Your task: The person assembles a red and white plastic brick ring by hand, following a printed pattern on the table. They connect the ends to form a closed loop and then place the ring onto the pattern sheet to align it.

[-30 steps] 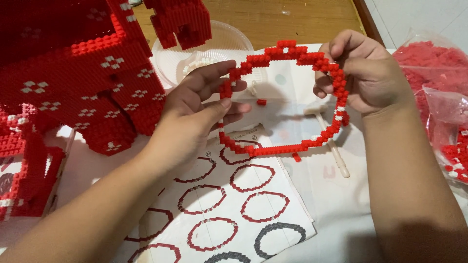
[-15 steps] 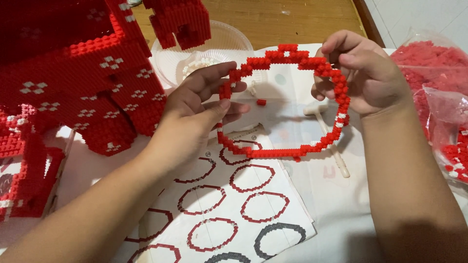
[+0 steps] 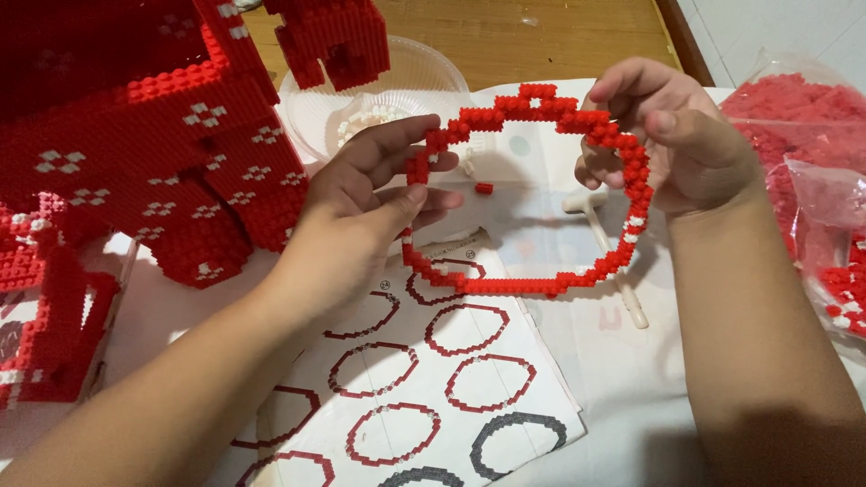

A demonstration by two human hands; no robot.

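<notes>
Brick ring (image 3: 532, 189): thin red loop; few white studs

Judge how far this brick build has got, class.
Done: the large red block model stands at left. In hand: both hands, left hand and right hand, hold a closed red brick ring. Left: loose red bricks remain bagged; the instruction sheet shows more rings.

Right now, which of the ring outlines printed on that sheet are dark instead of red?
On the instruction sheet, the dark ring sits at the lower right, nearest the camera; a second dark one is cut off by the picture's edge. The others are red.
</notes>
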